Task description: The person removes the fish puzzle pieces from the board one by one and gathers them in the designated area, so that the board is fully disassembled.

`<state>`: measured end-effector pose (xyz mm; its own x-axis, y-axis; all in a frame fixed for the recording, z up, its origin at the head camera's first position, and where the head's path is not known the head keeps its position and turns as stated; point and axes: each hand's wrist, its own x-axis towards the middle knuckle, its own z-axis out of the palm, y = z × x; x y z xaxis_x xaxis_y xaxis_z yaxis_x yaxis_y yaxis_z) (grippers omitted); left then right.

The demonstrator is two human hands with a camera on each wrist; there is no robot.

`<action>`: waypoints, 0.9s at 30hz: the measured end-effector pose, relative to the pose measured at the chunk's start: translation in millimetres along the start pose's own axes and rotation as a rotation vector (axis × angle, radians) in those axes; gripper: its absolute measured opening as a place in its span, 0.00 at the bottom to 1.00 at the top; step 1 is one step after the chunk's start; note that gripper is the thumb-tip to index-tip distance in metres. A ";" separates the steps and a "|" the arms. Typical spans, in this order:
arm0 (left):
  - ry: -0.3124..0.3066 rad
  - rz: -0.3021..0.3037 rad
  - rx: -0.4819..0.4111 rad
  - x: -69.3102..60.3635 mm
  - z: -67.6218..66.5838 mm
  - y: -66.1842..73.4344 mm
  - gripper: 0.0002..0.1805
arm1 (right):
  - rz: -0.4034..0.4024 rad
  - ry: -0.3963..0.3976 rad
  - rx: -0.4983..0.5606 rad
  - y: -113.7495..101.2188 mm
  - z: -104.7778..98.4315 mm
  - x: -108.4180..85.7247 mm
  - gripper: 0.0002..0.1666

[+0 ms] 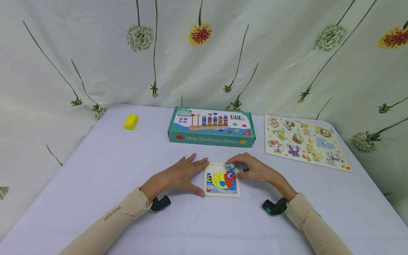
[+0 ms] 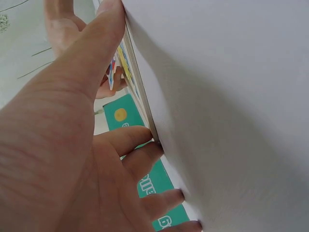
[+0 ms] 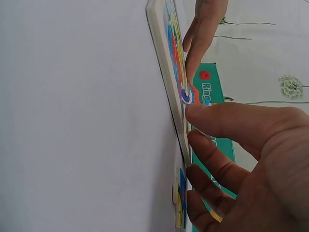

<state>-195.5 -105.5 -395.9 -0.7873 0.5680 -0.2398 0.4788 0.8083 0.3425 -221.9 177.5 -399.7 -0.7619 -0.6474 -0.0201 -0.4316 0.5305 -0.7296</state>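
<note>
Wooden and flat, the fish puzzle tray (image 1: 223, 194) lies on the white tablecloth (image 1: 204, 226) between two hands. The left hand (image 1: 181, 176) is spread out and holds nothing, with its thumb and a finger touching the tray's left edge. The right hand (image 1: 255, 168) pinches a puzzle piece with the fish's eye (image 1: 230, 174), tilted up over the tray. Another blue piece (image 3: 181, 198) lies just beside the tray, near the right fingers. Behind sits a green Ring Challenge Game box (image 1: 211, 138).
</note>
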 end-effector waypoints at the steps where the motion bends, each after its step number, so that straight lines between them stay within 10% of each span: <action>1: 0.000 0.001 0.001 0.0 -0.1 -0.1 0.57 | 0.001 0.002 -0.003 -0.1 0.2 0.1 0.25; 27: -0.008 -0.002 -0.010 -0.9 0.0 0.0 0.57 | -0.002 0.013 -0.024 3.6 -1.0 0.3 0.23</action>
<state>-194.7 -106.0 -395.7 -0.7855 0.5672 -0.2476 0.4730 0.8082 0.3510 -224.1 179.8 -401.7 -0.7670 -0.6416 -0.0095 -0.4449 0.5424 -0.7127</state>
